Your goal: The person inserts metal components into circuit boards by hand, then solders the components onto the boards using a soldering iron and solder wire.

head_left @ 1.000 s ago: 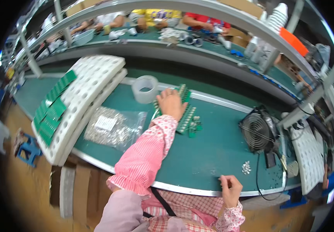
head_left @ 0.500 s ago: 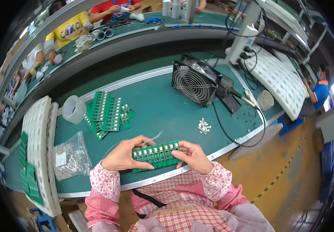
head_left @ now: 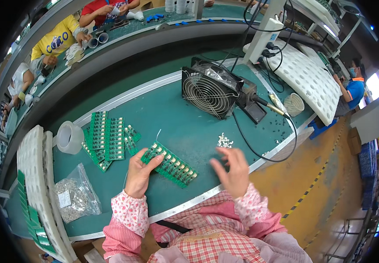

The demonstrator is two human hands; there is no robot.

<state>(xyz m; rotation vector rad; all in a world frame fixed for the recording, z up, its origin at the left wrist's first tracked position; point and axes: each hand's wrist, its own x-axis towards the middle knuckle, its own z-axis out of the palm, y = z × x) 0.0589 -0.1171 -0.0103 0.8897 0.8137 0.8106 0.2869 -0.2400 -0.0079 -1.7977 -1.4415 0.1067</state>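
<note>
My left hand (head_left: 140, 172) pinches the upper left end of a green circuit board panel (head_left: 172, 165), its thumb on top. White connectors run in a row along the panel, which slants down to the right above the green bench. Apart from the panel, my right hand (head_left: 234, 171) is empty, thumb and fingers spread, just below a small pile of white connectors (head_left: 225, 141). Left of the held panel lies a stack of similar circuit board panels (head_left: 114, 138).
A fan (head_left: 209, 90) and a soldering iron (head_left: 268, 104) in its holder stand at the back, a black cable curving over the bench. At left are a tape roll (head_left: 70, 137), a bag of small parts (head_left: 75, 197) and white foam trays (head_left: 34, 175). Other people work across the far bench.
My right hand has let go of the panel and moved right toward the connector pile. The panel, now in my left hand alone, has tilted down to the right. The view has shifted.
</note>
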